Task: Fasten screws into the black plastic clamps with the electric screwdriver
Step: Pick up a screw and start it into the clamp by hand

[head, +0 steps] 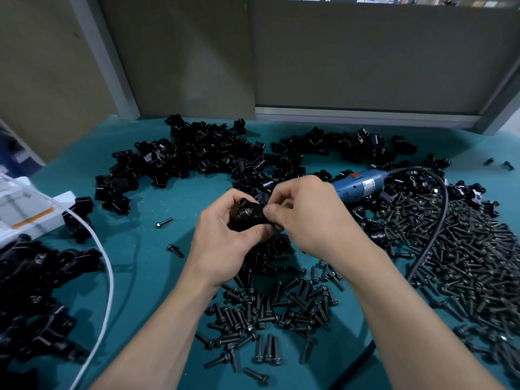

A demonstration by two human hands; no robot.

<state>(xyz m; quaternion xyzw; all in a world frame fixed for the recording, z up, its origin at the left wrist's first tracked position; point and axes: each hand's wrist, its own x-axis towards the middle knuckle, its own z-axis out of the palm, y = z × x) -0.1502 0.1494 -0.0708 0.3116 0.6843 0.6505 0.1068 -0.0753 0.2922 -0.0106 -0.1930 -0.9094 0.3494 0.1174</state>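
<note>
1. Lay well to the left of the left hand: a white plastic box point(25, 204) with an orange stripe, and a thin white cable point(108, 277) curving past it toward the near edge.
2. Heaped near that box, well apart from the left hand: a near pile of black plastic clamps point(33, 291).
3. Spread under everything: a teal table mat point(146, 263).
4. Scattered just left of the left hand: two stray dark screws point(164, 223).
5. Left hand point(225, 243): curled firmly round one black plastic clamp point(247, 218), held above the mat between both hands, with a shiny-tipped screw point(248, 211) standing in its top.
6. Right hand point(306, 215): fingers bent, thumb and forefinger pinched on the right end of that same clamp.
7. Piled beyond both hands: a far heap of black clamps point(197, 153).
8. Left lying on its side just beyond the right hand, touched by neither hand: a blue electric screwdriver point(360, 184), with its black cord point(433, 235) looping off to the right.
9. Strewn under both forearms and well to the right of the right hand: a wide spread of dark metal screws point(464, 263).
</note>
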